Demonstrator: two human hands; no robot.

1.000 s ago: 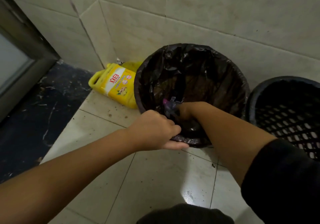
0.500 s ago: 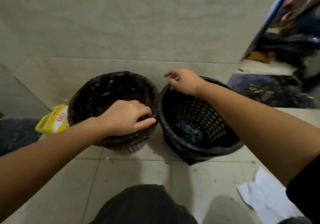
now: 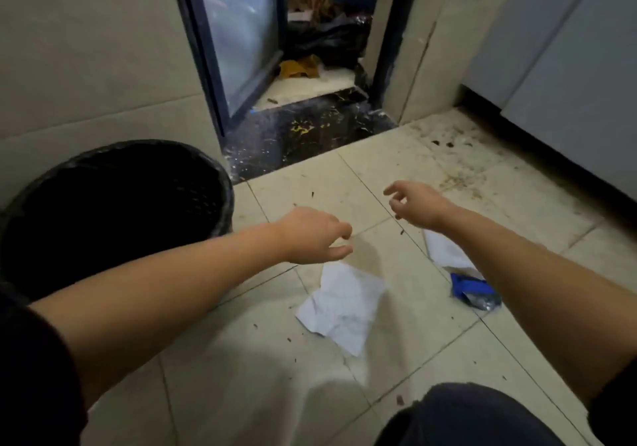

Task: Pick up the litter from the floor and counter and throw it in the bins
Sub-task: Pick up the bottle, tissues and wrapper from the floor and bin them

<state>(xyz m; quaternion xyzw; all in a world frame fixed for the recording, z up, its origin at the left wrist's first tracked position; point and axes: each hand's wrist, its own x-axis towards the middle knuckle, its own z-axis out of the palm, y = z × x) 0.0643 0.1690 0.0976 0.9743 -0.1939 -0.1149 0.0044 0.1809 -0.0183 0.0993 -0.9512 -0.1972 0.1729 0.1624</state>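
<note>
- At the lower centre of the frame, a crumpled white paper is lying flat on the tiled floor, just below the left hand.
- The left hand is hovering with fingers loosely curled and holding nothing; the right hand is likewise reaching forward with fingers spread, empty.
- Half a second ago both hands were resting on the rims of two bins; they are now hanging over the litter, and the view is now turning away from the lined bin, which is out of frame. This suggests one deposit is finished and the next pick is beginning.
- At the right, a second white paper is lying partly hidden under the right forearm, and a blue wrapper is lying just beside it, nearer the lower edge.
- At the left, the black bin is standing against the wall, near the white paper, so the carry is looking short.
- Open room: bare tile is surrounding each piece, leaving space for fingers to come down from above.
- Edges: the flat paper is offering raised creased corners, probably the easiest places to pinch.
- At the upper centre, a doorway with a dark sill is bounding the floor; a cabinet is closing the upper right.
</note>
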